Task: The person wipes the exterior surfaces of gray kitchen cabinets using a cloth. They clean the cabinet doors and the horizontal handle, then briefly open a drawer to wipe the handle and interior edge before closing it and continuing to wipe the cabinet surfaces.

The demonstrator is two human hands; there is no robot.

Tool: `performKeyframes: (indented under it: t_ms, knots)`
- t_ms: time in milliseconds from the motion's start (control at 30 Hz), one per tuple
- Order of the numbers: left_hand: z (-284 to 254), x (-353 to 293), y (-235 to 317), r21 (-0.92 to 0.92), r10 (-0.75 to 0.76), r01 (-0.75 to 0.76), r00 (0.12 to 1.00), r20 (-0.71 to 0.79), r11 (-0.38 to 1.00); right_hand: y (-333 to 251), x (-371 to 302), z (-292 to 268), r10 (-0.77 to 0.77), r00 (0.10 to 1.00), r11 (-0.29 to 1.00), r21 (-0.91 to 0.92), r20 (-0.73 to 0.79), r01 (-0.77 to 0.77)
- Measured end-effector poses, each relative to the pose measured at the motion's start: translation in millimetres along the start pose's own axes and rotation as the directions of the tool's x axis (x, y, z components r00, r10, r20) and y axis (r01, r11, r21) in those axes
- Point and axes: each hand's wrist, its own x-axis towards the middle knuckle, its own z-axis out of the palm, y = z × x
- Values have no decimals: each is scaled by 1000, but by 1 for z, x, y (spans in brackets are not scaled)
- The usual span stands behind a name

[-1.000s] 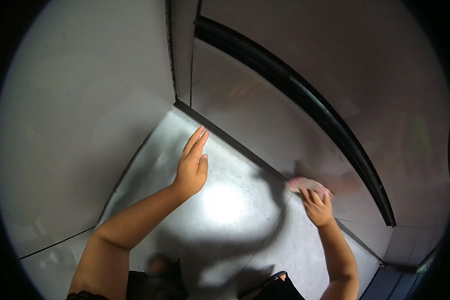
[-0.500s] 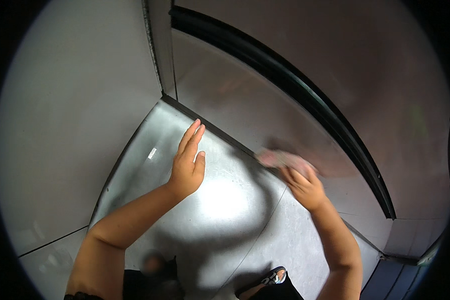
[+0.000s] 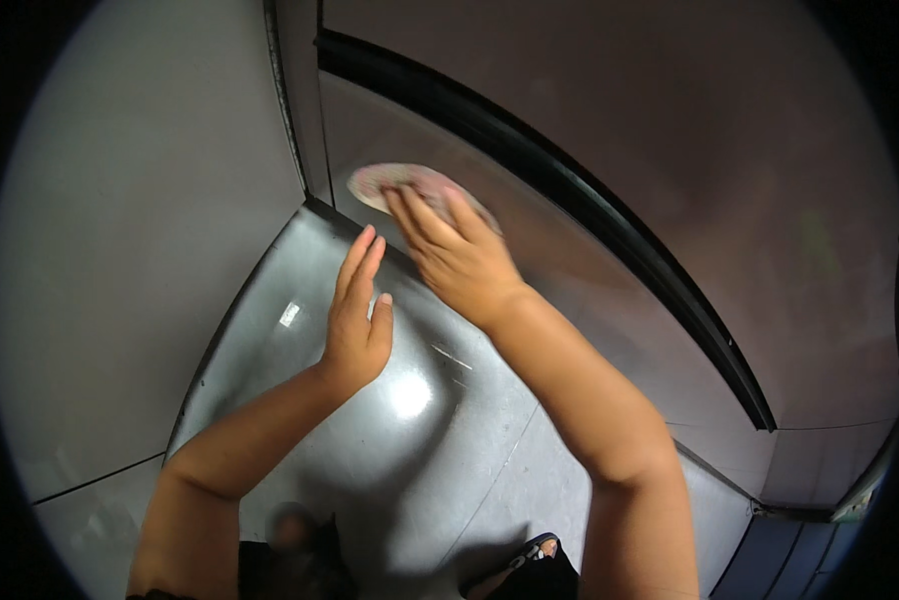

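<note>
My right hand (image 3: pixel 465 258) presses a folded pinkish-white cloth (image 3: pixel 375 183) against the lower part of the wall panel (image 3: pixel 570 290), below a long dark rail (image 3: pixel 610 200). The cloth is slightly blurred, and part of it lies hidden under the fingers. To its left, my left hand (image 3: pixel 357 320) is raised with nothing in it, fingers stretched upward and thumb apart. It hovers over the grey floor (image 3: pixel 270 400), close to the corner where the walls meet.
A pale wall (image 3: pixel 120 250) rises on the left. The black rail curves across the right wall. A small white scrap or mark (image 3: pixel 290 314) shows on the floor. My sandalled foot (image 3: pixel 540 550) stands at the bottom, and dark bluish panels (image 3: pixel 780 555) lie at the lower right.
My right hand has swept the cloth up and left along the wall, toward the corner. My left hand stays raised and stretched out, only slightly shifted left in view.
</note>
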Motion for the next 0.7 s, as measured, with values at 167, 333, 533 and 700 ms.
performKeyframes:
  t_ms: [167,333,533,700]
  knots:
    - [-2,-11,1,-5,-46,46,999,-6,999,-15,-45,5,-31,999,996,88,-11,32]
    - [-18,-18,-8,8,-23,23,1000,-1,1000,22,-244,-68,-121,925,990,116,360,84]
    - [-13,-19,-8,12,-57,56,998,16,998,73,-304,-134,85,939,996,-5,333,-88]
    - [1,-8,13,-16,-23,24,999,25,1000,50,-190,-68,58,987,997,40,153,-65]
